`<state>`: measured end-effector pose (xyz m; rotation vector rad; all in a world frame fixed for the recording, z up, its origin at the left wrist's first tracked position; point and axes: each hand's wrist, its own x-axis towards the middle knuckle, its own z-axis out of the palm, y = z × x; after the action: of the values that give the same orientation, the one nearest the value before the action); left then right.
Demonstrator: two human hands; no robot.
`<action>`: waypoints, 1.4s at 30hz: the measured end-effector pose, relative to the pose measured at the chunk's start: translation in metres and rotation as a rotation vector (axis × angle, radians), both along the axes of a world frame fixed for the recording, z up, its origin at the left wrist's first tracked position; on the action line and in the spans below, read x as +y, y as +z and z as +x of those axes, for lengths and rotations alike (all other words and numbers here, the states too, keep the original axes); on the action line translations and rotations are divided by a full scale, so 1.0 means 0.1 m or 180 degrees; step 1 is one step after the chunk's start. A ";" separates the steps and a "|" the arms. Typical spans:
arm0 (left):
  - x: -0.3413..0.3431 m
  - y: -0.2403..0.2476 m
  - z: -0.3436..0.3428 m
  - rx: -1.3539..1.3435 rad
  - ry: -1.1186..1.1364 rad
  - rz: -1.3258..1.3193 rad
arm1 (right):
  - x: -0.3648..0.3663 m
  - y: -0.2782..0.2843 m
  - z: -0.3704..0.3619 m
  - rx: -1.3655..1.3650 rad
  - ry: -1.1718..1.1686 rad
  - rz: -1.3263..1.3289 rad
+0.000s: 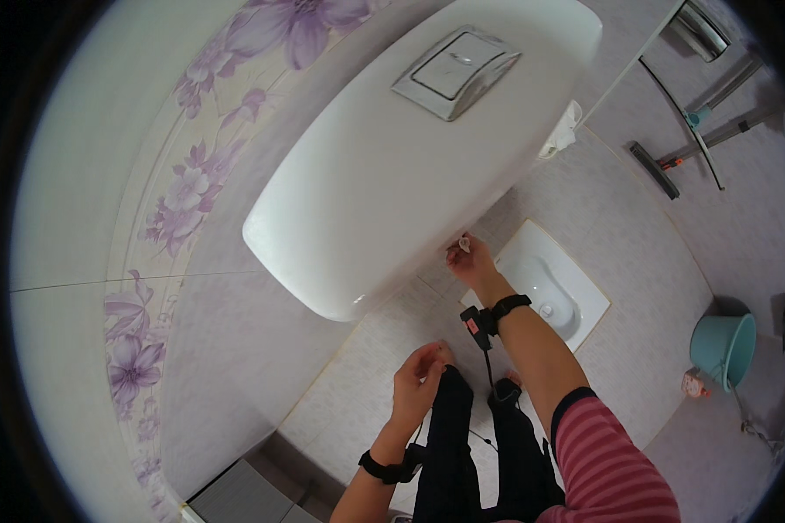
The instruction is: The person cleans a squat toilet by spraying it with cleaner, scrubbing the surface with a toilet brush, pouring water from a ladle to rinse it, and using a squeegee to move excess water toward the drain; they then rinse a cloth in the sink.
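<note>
A white toilet cistern (366, 174) with a chrome flush plate (456, 70) fills the upper middle of the head view. Just beyond its lower right edge is my right hand (469, 261), fingers curled around a small whitish crumpled piece (464, 245) whose kind I cannot make out. My left hand (417, 382) hangs lower down, over my leg, with fingers loosely bent, thumb apart and nothing visible in it. Both wrists carry black straps, and a small black device (477, 329) sits on the right one.
A white squat pan (554, 283) is set into the tiled floor at right. Farther right stand a teal bucket (722, 349) and a small red-and-white container (694, 384). A floor squeegee (654, 171) leans at the upper right. A grey box-like unit (240, 495) is at lower left.
</note>
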<state>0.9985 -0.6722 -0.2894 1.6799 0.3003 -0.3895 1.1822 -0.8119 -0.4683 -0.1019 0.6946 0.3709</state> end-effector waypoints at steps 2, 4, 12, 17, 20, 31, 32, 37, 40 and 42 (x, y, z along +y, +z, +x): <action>-0.10 0.03 -0.02 0.0010 -0.0021 -0.0029 | -0.09 0.23 -0.16 0.0148 0.0047 0.0045; -0.27 0.09 0.02 0.0009 -0.0160 -0.0036 | -0.28 0.37 -0.26 0.0023 0.0076 0.0135; -0.91 0.22 0.11 -0.0231 -0.0125 -0.0063 | -1.13 0.90 -0.84 -0.0238 0.0049 0.0617; -1.36 0.28 0.00 -0.0445 -0.0364 0.0698 | -1.77 1.20 -1.69 0.0016 0.1135 -0.0823; -1.79 0.34 -0.08 -0.0595 -0.0586 0.0915 | -2.38 0.96 -2.33 -0.0193 0.1405 -0.1132; -3.24 -0.75 -0.24 0.0966 -0.0024 -0.0952 | -3.76 0.22 -3.40 0.0547 0.1720 -0.3123; -3.36 -0.85 -0.24 0.1018 -0.0012 -0.1122 | -3.88 0.02 -3.47 0.0679 0.1557 -0.3279; -3.49 -1.53 -0.34 0.1103 0.0221 -0.1205 | -4.12 -0.70 -3.70 0.1072 0.1615 -0.4057; -3.32 -1.91 -0.35 0.1318 0.0677 -0.1270 | -4.06 -1.22 -3.61 0.1713 0.1269 -0.3663; -3.23 -2.07 -0.37 0.1365 0.0889 -0.1349 | -4.02 -1.69 -3.49 0.1884 0.0980 -0.3736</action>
<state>0.9612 -0.9949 -0.4964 1.1107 0.7085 -0.5587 0.8331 -1.2140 -0.6374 -1.2616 1.4238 0.2395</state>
